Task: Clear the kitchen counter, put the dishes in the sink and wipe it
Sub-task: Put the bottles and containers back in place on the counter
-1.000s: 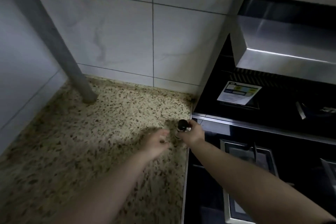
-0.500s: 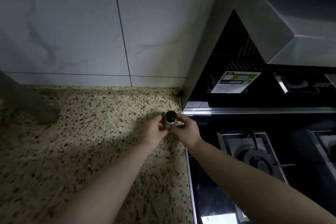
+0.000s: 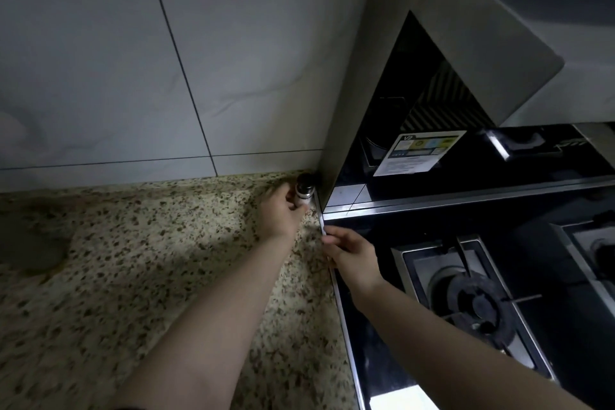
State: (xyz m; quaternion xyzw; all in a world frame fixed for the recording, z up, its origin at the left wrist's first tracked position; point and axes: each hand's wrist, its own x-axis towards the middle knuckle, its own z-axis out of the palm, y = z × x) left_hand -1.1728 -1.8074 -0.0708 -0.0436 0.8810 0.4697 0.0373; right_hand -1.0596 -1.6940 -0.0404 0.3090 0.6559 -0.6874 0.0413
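Surface (image 3: 133, 276): speckled stone, beige with dark flecks, dull sheen. Wall tiles (image 3: 249, 60): smooth, pale, faintly veined, dark thin grout lines. Small bottle (image 3: 304, 191): dark cap, shiny metal collar, white smooth body. Range hood (image 3: 492, 53): brushed metal, soft satin reflection. Stove top (image 3: 416, 236): glossy black glass with bright metal edge strip. Burner (image 3: 476, 306): matt black, set in a metal tray. Label (image 3: 419, 152): printed paper.

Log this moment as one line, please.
left hand: grips small bottle in counter back corner | right hand: holds nothing, by stove edge | wiping: not started
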